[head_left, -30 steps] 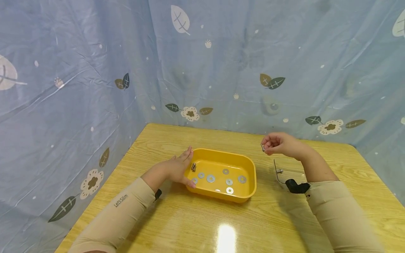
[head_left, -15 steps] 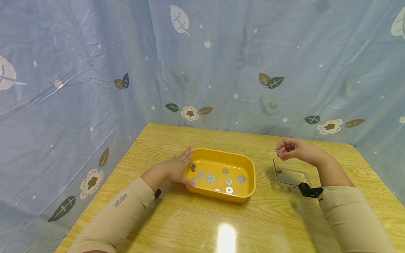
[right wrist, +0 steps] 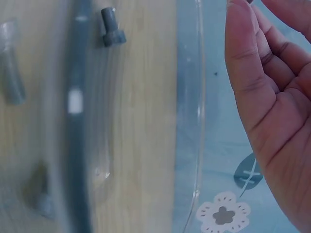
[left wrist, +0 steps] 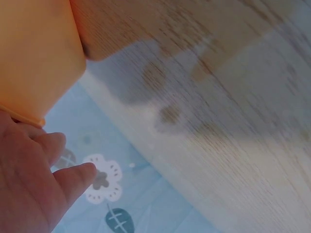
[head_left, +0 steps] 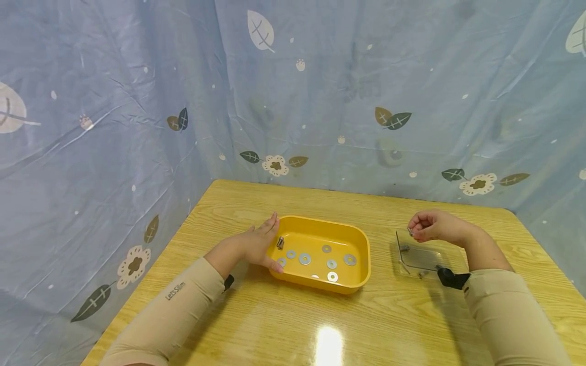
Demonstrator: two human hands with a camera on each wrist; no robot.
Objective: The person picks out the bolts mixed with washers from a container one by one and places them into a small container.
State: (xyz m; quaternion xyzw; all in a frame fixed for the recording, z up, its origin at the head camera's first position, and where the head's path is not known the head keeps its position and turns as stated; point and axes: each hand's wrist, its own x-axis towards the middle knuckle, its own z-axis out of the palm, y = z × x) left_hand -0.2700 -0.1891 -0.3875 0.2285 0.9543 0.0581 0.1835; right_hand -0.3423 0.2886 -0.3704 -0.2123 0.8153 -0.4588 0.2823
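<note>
My left hand (head_left: 258, 246) rests on the left end of a yellow tray (head_left: 320, 285), fingers stretched along its outer side and thumb over the front rim. Inside the tray lie several flat washers (head_left: 304, 259) and, at the left wall, metal bolts (head_left: 280, 242). Thumb and fingertips of my right hand (head_left: 439, 227) pinch a small metal bolt (head_left: 410, 232) over a clear plastic container (head_left: 430, 258). In the right wrist view, a cap-head bolt (right wrist: 112, 29) shows inside that container beyond its blurred wall; the pinched bolt is mostly beyond the top edge.
The wooden table (head_left: 256, 325) meets a blue patterned curtain (head_left: 320, 101) behind and to the left. Bare tabletop lies between the yellow tray and the clear container. Black wrist-camera mounts (head_left: 450, 278) sit below the hands.
My right hand has moved right, then lowered over the clear container, with the bolt still pinched. The left hand and the tray have stayed in place.
</note>
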